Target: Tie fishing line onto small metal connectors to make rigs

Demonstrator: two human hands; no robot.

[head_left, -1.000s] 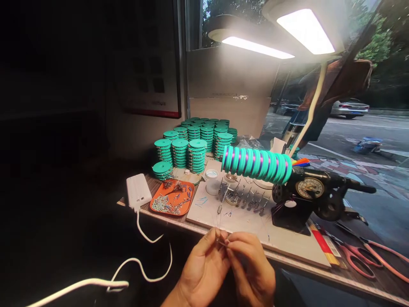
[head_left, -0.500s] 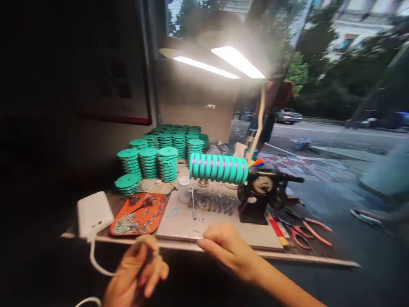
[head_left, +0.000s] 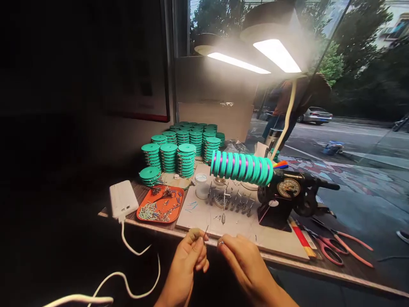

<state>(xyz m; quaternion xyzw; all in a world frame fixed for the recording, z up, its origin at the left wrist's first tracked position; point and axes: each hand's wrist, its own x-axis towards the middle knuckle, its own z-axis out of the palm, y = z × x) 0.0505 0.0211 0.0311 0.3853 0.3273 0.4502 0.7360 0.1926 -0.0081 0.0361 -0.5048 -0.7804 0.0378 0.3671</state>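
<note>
The person's left hand (head_left: 188,258) is raised just in front of the near edge of the pale board (head_left: 244,228), which lies on the table (head_left: 358,279). Its thumb and forefinger are pinched together on a slender dark piece (head_left: 206,230), whose upper end points toward the board; the other fingers curl loosely below.

The right hand (head_left: 244,258) is also at the board's near edge, apart from the left, with the thumb and forefinger drawn together. A small glinting bit (head_left: 221,242) shows at their tips, too small to identify.

Flat on the board, beyond the hands, lie a grey weight-like piece (head_left: 223,218) and some light-blue strips (head_left: 191,206). A round white container (head_left: 201,190) stands toward the board's far left. On the board's right part stands a black machine (head_left: 277,213) with a round dial, and its row of turquoise spools (head_left: 241,168) reaches out level above the board.

Left of the board, an orange tray (head_left: 178,209) holds pale green tubes, blue ones and small metal bits. Farther left of the board is a white power bank (head_left: 124,199) with a cable plugged in. Stacks of turquoise discs (head_left: 186,160) rise behind the board, to its left. Right of the board lie red-handled scissors (head_left: 332,252) and a long-handled tool (head_left: 354,249). Two lit lamps (head_left: 277,54) hang above the board.
</note>
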